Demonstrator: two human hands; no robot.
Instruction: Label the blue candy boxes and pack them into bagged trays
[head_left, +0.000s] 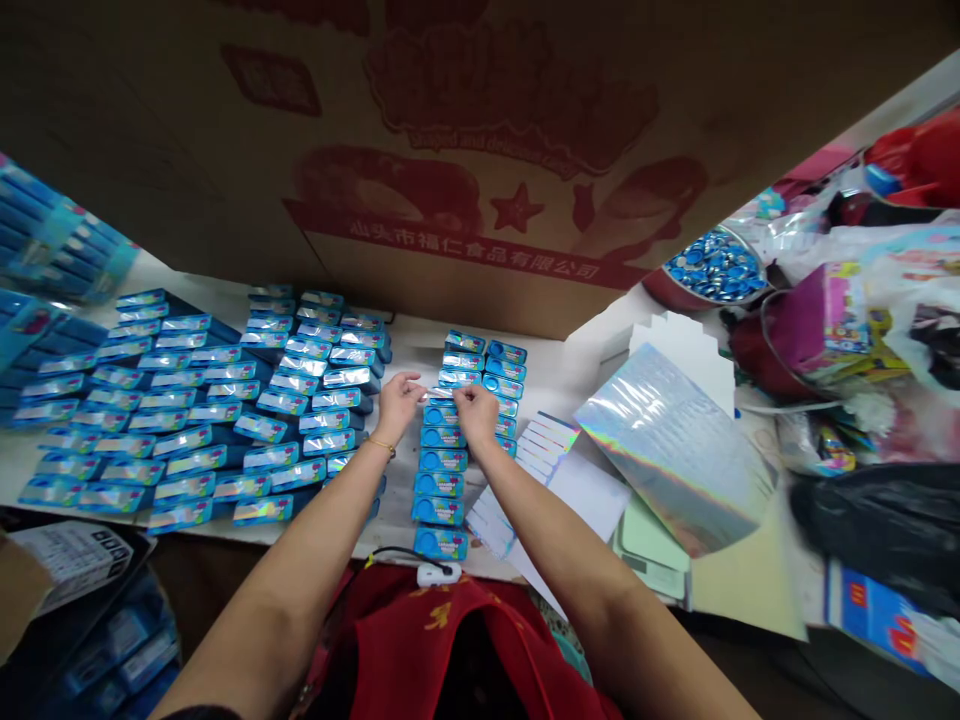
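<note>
My left hand point(400, 408), with a bracelet at the wrist, is closed in a pinch at the left end of a narrow shiny sticker strip point(439, 393). At the strip's other end, the thumb and fingers of my right hand point(477, 412) are pressed together. The strip lies over a column of small blue boxes point(440, 484) with round marks on their fronts. A second, shorter column of blue boxes point(504, 369) stands beside it, partly hidden by my right hand. Beside my right forearm lies a sheet of sticker strips point(546, 443).
Many blue boxes point(184, 440) stand in rows at left. A large cardboard carton point(450, 270) walls off the back. At right are a silvery holographic sheet point(667, 450), a bowl of small blue round pieces point(716, 266) and a black bag point(885, 530). A white device point(439, 574) sits at the front edge.
</note>
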